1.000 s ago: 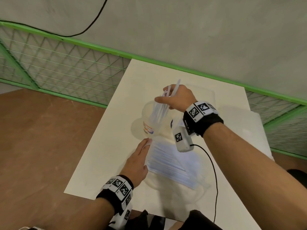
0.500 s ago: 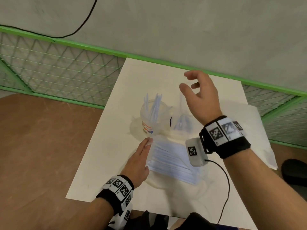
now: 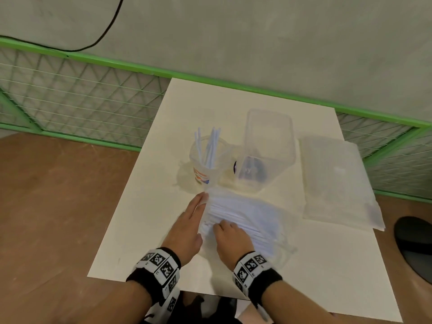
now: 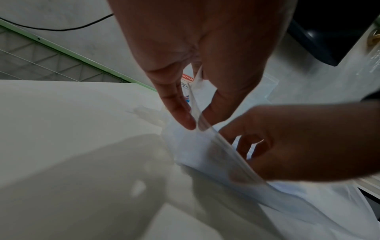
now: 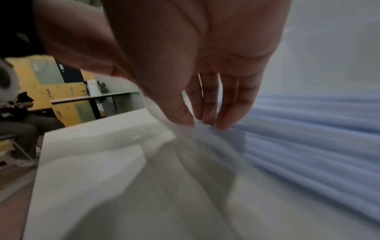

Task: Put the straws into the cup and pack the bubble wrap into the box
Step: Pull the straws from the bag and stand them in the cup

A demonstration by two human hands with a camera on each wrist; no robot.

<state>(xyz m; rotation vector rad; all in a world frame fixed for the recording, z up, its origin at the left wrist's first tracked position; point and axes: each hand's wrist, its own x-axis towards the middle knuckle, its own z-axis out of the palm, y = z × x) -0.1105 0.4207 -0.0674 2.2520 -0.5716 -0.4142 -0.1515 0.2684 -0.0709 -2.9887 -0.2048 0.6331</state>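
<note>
Head view shows your left hand (image 3: 190, 222) flat, fingers straight, steadying the open end of the bag of straws (image 3: 243, 220). A second ago your right hand (image 3: 230, 238) was dropping straws into the cup (image 3: 205, 164); now it is back at the bag mouth, fingertips (image 5: 207, 120) closing on more. Right of the cup, the clear box (image 3: 268, 146) stands unfilled, and the bubble wrap (image 3: 336, 181) lies untouched.

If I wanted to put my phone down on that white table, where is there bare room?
Free: the far strip of the table behind the cup and clear box, the left margin beside the left hand, and the near right corner. Crowded: the middle, where the bag of straws, cup, box and both hands sit.
</note>
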